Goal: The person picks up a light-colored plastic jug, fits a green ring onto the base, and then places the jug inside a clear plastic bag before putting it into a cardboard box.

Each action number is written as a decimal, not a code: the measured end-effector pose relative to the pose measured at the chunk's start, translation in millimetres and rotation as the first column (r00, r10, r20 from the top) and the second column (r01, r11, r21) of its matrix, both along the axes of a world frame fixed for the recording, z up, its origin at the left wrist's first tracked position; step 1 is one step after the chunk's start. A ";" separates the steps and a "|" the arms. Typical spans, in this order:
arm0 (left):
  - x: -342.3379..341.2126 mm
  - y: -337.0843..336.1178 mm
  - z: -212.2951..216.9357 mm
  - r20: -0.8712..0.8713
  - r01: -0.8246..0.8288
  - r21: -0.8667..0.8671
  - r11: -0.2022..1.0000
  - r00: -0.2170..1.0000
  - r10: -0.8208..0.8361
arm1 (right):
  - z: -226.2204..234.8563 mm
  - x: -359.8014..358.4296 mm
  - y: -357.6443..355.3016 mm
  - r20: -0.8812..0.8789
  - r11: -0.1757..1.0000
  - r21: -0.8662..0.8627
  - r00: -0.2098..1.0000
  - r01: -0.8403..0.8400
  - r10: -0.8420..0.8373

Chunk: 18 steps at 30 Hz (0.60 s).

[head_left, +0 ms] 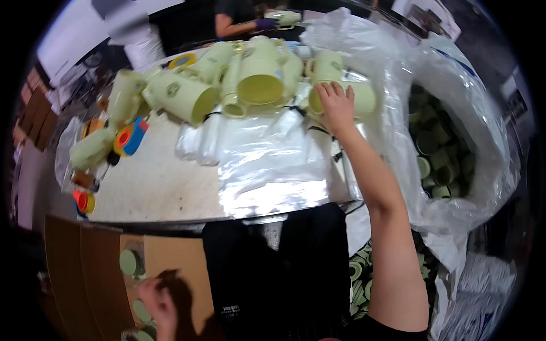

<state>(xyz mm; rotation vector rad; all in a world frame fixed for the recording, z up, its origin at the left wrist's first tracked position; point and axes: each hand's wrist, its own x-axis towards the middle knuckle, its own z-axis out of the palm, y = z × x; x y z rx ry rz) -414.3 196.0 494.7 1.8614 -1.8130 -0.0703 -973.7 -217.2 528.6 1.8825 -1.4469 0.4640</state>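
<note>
My right hand (336,105) reaches across the worktable and has its fingers curled over the mouth end of a pale green pitcher (361,99) lying on its side. The thumb is hidden. Another pale green pitcher (328,65) stands just behind it. Low on the left, my left hand (157,301) is over an open cardboard box (173,256); its fingers look apart with nothing in them, though slightly blurred. Round green pieces (131,262) sit in that box beside the hand.
Several more pitchers (260,74) crowd the back of the worktable (142,193). Clear plastic bags (273,165) lie in the middle, and tape dispensers (131,136) at the left. A plastic-lined bin (489,142) holds green parts. A person's gloved hand (266,24) is at the far side.
</note>
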 end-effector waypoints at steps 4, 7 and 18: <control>-132.0 -99.6 4.4 -0.310 0.257 0.034 0.966 0.921 -0.234 | 47.2 38.7 137.2 0.673 0.925 -0.208 0.640 -0.318 0.371; -224.6 -142.5 17.4 -0.759 0.121 -0.103 0.987 0.632 -0.157 | 51.4 44.3 252.3 0.997 0.889 -0.071 -0.059 -0.452 0.050; -219.8 -69.8 19.9 -0.983 0.254 0.181 0.950 0.008 0.185 | -37.8 -285.4 217.6 0.949 0.750 0.190 0.079 0.633 -0.307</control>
